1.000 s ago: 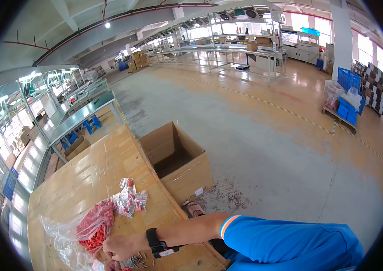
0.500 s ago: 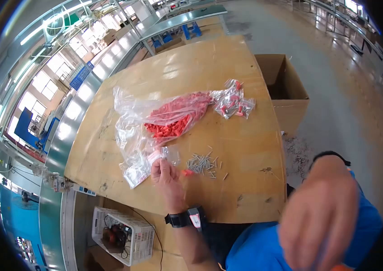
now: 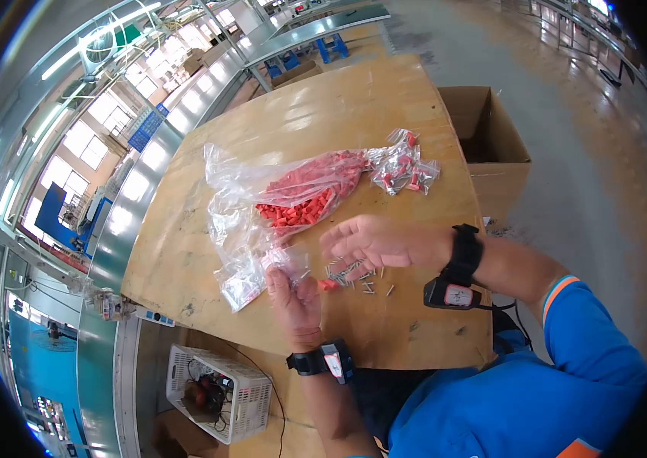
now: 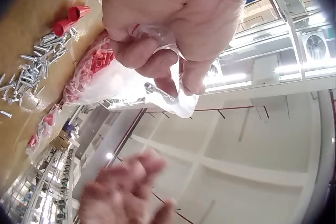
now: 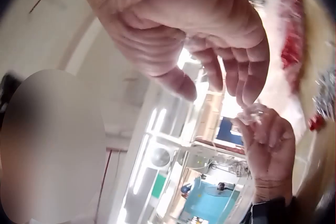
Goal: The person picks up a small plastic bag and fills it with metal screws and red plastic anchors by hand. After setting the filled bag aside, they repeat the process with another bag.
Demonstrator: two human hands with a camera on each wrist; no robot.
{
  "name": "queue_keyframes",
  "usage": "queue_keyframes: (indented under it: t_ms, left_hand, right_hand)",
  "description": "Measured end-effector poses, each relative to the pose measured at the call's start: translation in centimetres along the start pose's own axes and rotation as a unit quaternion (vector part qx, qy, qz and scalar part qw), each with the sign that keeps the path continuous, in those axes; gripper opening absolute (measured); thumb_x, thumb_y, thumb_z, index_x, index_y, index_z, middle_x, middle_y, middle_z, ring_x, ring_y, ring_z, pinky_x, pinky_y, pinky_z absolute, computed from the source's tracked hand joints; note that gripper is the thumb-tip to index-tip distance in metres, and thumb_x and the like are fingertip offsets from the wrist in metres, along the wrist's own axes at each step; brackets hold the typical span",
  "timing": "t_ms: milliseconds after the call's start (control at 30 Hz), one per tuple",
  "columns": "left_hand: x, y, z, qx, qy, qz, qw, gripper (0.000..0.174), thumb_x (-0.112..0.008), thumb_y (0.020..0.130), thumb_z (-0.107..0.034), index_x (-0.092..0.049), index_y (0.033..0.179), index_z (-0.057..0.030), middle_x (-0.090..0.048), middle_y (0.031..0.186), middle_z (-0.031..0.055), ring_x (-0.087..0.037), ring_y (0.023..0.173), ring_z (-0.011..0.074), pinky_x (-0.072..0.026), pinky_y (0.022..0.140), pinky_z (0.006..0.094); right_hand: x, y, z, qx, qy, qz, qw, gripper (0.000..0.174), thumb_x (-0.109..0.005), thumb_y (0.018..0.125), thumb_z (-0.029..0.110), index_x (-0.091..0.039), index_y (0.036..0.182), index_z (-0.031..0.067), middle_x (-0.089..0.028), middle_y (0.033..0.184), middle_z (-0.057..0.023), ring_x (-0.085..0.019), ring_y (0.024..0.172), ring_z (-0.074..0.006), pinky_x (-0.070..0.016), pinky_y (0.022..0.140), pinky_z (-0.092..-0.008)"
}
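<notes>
My left hand (image 3: 297,305) pinches a small clear plastic bag (image 4: 184,106) between thumb and fingers; a silvery screw (image 4: 157,90) shows at the bag in the left wrist view. To its right, my right hand (image 3: 377,240) is held over the table with fingers spread loosely and nothing in them. Beneath it lies a heap of screws (image 3: 369,287), partly covered by that hand in the head view. Two red plastic plugs (image 4: 64,27) lie beside the screws. Beyond the hands, a large clear bag (image 3: 224,172) spills many red plugs (image 3: 297,212).
Several small filled bags (image 3: 403,172) lie at the far right of the wooden table (image 3: 323,107). Flat clear bags (image 3: 241,290) lie left of my left hand. A cardboard box (image 3: 495,172) stands past the right edge, and a white crate (image 3: 251,401) below the near edge.
The head view has turned down to the table from the room. My right hand left the screws, swung up near the camera, then came back left over the table. My left hand keeps the bag.
</notes>
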State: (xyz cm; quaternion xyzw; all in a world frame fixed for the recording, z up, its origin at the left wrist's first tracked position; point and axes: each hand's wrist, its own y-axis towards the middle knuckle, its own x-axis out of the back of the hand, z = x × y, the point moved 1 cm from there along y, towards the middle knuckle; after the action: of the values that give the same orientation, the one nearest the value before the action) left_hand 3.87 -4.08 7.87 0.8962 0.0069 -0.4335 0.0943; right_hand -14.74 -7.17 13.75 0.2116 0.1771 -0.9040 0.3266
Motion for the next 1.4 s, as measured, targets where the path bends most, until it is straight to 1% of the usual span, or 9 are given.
queue_keyframes:
  t_ms: [133,433,533,833,867,967,1100,1300,1400]
  left_hand:
    - [-0.2,0.1,0.0,0.021,0.025,-0.021,0.999,0.022,-0.048,0.093,-0.032,-0.053,0.095,-0.0111,-0.058,0.086,0.0003,-0.035,0.049,0.0037,-0.0283,0.042,0.0165]
    - [0.9,0.3,-0.2,-0.009,0.039,-0.05,0.998,0.018,-0.049,0.093,-0.029,-0.049,0.098,-0.0121,-0.055,0.093,-0.0002,-0.055,0.085,0.0123,-0.0472,0.074,0.0282]
    - [-0.5,0.4,-0.1,-0.038,0.046,-0.075,0.995,0.02,-0.05,0.092,-0.031,-0.051,0.093,-0.0113,-0.05,0.071,-0.0042,-0.038,0.05,0.0029,-0.0315,0.042,0.017]
    - [-0.4,0.2,-0.3,-0.088,0.133,-0.078,0.984,0.009,-0.053,0.091,-0.018,-0.052,0.088,-0.0101,-0.053,0.077,-0.0038,-0.044,0.063,0.0028,-0.0338,0.052,0.0164]
    - [-0.5,0.2,-0.2,-0.134,0.204,-0.128,0.961,0.01,-0.055,0.091,-0.019,-0.052,0.086,-0.0099,-0.049,0.072,-0.0048,-0.04,0.059,0.002,-0.0302,0.049,0.0166]
    - [-0.9,0.4,-0.1,-0.231,0.339,-0.223,0.884,0.013,-0.057,0.089,-0.019,-0.051,0.083,-0.009,-0.039,0.06,-0.0069,-0.031,0.05,0.0002,-0.022,0.042,0.0171]
    - [-0.4,0.8,0.1,-0.259,0.335,-0.22,0.879,0.014,-0.057,0.089,-0.018,-0.051,0.082,-0.0081,-0.037,0.058,-0.0072,-0.029,0.048,-0.0002,-0.0198,0.042,0.017]
    - [-0.7,0.6,0.1,-0.229,0.329,-0.219,0.89,0.013,-0.056,0.09,-0.017,-0.051,0.081,-0.0087,-0.037,0.057,-0.0068,-0.029,0.047,-0.0001,-0.0204,0.041,0.0167]
    - [-0.8,0.3,-0.2,-0.216,0.333,-0.203,0.895,0.013,-0.055,0.09,-0.017,-0.052,0.081,-0.0086,-0.039,0.059,-0.006,-0.032,0.05,0.001,-0.0235,0.044,0.0177]
  right_hand:
    - [-0.3,1.4,-1.1,-0.045,-0.014,0.063,0.997,0.023,-0.058,0.086,0.016,-0.054,0.104,0.0025,-0.061,0.091,-0.0042,-0.061,0.081,-0.0141,-0.0512,0.069,-0.0274]
    - [-1.1,3.0,-0.8,-0.061,-0.006,0.069,0.996,0.02,-0.056,0.089,0.021,-0.059,0.1,0.0041,-0.065,0.087,-0.0059,-0.065,0.072,-0.0124,-0.0518,0.061,-0.0228]
    - [-0.5,3.4,-1.5,-0.041,-0.012,0.071,0.997,0.021,-0.056,0.089,0.021,-0.059,0.1,0.004,-0.065,0.086,-0.0055,-0.064,0.072,-0.0118,-0.0512,0.061,-0.0222]
    - [1.7,4.1,-2.1,0.028,-0.102,0.059,0.993,0.019,-0.058,0.086,0.022,-0.063,0.091,0.0045,-0.066,0.082,-0.0063,-0.063,0.072,-0.0117,-0.0503,0.062,-0.0242]
    - [1.9,4.3,-2.4,0.042,-0.129,0.051,0.989,0.019,-0.059,0.085,0.021,-0.063,0.091,0.0038,-0.066,0.082,-0.0077,-0.064,0.073,-0.0132,-0.0504,0.063,-0.0256]
    - [1.8,4.2,-3.1,0.255,-0.439,-0.028,0.861,0.02,-0.06,0.08,0.015,-0.065,0.094,0.0019,-0.066,0.084,-0.0138,-0.064,0.075,-0.0227,-0.0494,0.067,-0.0318]
    - [0.5,4.5,-4.7,0.275,-0.531,0.024,0.801,0.024,-0.061,0.074,0.013,-0.065,0.095,0.0017,-0.062,0.076,-0.0169,-0.06,0.075,-0.0329,-0.0474,0.068,-0.0383]
    - [-1.0,4.9,-5.9,0.29,-0.669,0.015,0.685,0.017,-0.057,0.07,0.011,-0.065,0.078,-0.0021,-0.06,0.074,-0.0193,-0.06,0.075,-0.0332,-0.047,0.066,-0.0405]
    - [-0.9,5.2,-6.1,0.293,-0.678,0.012,0.674,0.016,-0.052,0.071,0.01,-0.063,0.069,-0.002,-0.061,0.074,-0.0193,-0.061,0.072,-0.0332,-0.0476,0.063,-0.0408]
